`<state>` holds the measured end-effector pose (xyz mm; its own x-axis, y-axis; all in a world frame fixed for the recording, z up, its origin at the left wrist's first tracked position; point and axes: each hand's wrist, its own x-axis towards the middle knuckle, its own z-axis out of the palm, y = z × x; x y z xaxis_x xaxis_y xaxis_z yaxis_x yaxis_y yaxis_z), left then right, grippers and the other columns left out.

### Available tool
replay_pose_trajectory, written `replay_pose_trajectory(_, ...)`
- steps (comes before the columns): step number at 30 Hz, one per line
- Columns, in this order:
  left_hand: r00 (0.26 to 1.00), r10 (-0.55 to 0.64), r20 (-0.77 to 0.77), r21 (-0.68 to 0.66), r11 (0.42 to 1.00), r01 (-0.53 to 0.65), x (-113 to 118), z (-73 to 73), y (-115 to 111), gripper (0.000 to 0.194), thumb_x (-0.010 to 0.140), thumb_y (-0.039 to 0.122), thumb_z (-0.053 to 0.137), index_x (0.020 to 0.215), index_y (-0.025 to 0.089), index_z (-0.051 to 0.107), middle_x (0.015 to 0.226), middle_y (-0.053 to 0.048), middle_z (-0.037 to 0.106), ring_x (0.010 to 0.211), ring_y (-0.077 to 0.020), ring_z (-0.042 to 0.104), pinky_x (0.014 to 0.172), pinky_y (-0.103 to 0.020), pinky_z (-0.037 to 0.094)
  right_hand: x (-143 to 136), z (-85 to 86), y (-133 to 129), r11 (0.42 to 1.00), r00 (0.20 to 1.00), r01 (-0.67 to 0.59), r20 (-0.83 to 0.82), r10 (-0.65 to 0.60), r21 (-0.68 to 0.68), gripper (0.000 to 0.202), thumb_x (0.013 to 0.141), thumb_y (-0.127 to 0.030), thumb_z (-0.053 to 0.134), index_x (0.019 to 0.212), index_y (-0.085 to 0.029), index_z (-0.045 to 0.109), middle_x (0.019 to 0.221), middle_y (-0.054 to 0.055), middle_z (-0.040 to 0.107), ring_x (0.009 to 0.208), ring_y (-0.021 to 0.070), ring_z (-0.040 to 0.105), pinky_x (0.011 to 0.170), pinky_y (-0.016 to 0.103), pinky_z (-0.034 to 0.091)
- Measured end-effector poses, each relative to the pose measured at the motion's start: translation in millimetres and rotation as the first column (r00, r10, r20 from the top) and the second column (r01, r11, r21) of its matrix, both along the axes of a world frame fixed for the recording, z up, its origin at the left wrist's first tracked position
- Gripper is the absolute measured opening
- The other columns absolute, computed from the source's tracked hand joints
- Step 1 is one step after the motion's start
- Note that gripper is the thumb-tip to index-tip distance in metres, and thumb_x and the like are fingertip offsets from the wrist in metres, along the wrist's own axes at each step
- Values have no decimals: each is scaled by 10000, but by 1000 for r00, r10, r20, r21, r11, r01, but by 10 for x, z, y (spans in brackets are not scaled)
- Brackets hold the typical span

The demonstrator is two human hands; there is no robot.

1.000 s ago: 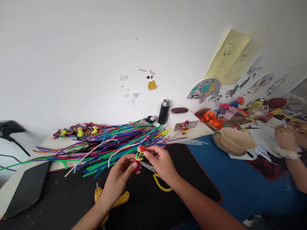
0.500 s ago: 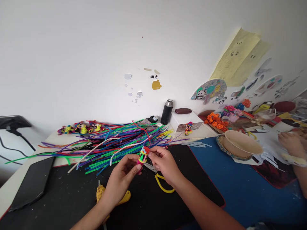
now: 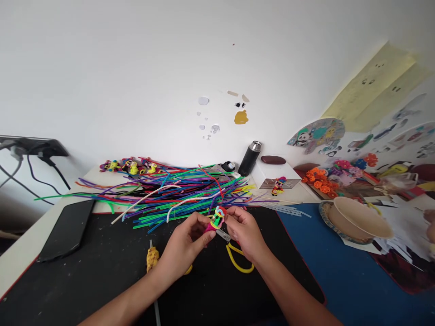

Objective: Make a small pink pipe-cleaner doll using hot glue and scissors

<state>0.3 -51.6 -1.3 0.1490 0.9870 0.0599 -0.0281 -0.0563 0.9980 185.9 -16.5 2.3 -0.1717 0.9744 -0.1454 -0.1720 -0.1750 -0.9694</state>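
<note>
A small figure [image 3: 216, 219] of bright fuzzy stems, with a red top, green middle and magenta lower part, is held between both hands above the black mat. My left hand [image 3: 188, 240] is closed round its magenta lower end, thumb in front. My right hand [image 3: 244, 228] pinches the figure's upper right side. Yellow-handled scissors [image 3: 239, 262] lie just under my right hand, their blades partly hidden. Behind the hands spreads a pile of coloured fuzzy stems [image 3: 183, 194]. A yellow glue gun [image 3: 152, 259] lies partly covered by my left wrist.
A dark tablet [image 3: 66, 232] lies at the left. Behind are finished figures [image 3: 132, 166], a black bottle [image 3: 250, 158] and a white box [image 3: 277, 174] with a figure [image 3: 279, 185] before it. A bowl [image 3: 362, 217] stands right, near another person's hand [image 3: 431, 226].
The view has swung left, so most things appear farther right. The held figure now tilts more to the right, still in both hands. The other person's hand is mostly out of view.
</note>
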Motion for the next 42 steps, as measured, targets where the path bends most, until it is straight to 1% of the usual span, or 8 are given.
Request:
replay_pose_trajectory(5,999,-8,-35,25,1000,9,-8,-50,18,174,900,378,746,956,233,670,857,-5,701,749,-183,647,715,-313,537,-41,-16,-10,998,997,63,43,-64,7,333,769,-460,840,769,-195,638,445,-126,373,410,59,212,419,233,141)
replay_pose_trajectory(10,996,14,-91,62,998,-9,-9,-88,34,150,900,362,731,949,237,664,877,-10,716,794,-196,666,739,-318,539,-84,-29,-17,995,993,102,58,-102,3,313,759,-445,833,789,-185,660,464,-121,387,426,61,218,427,235,133)
replay_pose_trajectory(19,986,63,-155,115,992,-46,-25,-131,65,114,901,339,729,942,242,686,884,-2,732,796,-192,687,737,-307,541,-139,-56,-40,989,984,151,90,-150,2,381,746,-520,860,787,-182,688,471,-106,382,441,70,240,442,243,150)
replay_pose_trajectory(23,986,71,-150,114,992,-55,-36,-177,92,118,901,340,733,942,241,684,888,-1,727,798,-190,685,745,-309,541,-150,-65,-70,987,985,159,68,-158,-6,384,761,-527,845,825,-172,716,475,-106,374,440,70,236,440,244,149)
replay_pose_trajectory(27,986,85,-146,106,992,-70,-47,-219,121,132,895,349,738,928,237,675,873,2,712,776,-184,667,733,-308,534,-157,-67,-92,989,989,145,42,-144,-25,365,770,-486,827,907,-157,749,460,-113,359,430,70,227,436,244,144)
replay_pose_trajectory(35,983,99,-152,110,990,-83,-61,-259,137,128,882,347,745,915,236,690,856,-4,716,763,-192,664,717,-316,529,-177,-95,-139,988,991,128,-35,-131,-86,365,767,-414,802,999,-134,769,449,-127,336,419,60,206,432,237,124)
replay_pose_trajectory(39,982,98,-163,95,992,-83,-63,-283,136,133,878,349,751,901,236,686,854,-4,713,763,-192,658,724,-320,526,-179,-128,-149,984,987,125,-88,-137,-129,366,752,-402,813,997,-135,763,439,-138,320,415,55,193,429,232,121)
replay_pose_trajectory(42,984,83,-157,77,994,-71,-61,-291,136,142,882,357,748,903,236,679,856,-3,707,769,-191,650,730,-319,524,-172,-167,-152,984,986,120,-96,-133,-129,346,755,-390,811,990,-140,762,425,-141,316,406,52,184,426,228,118)
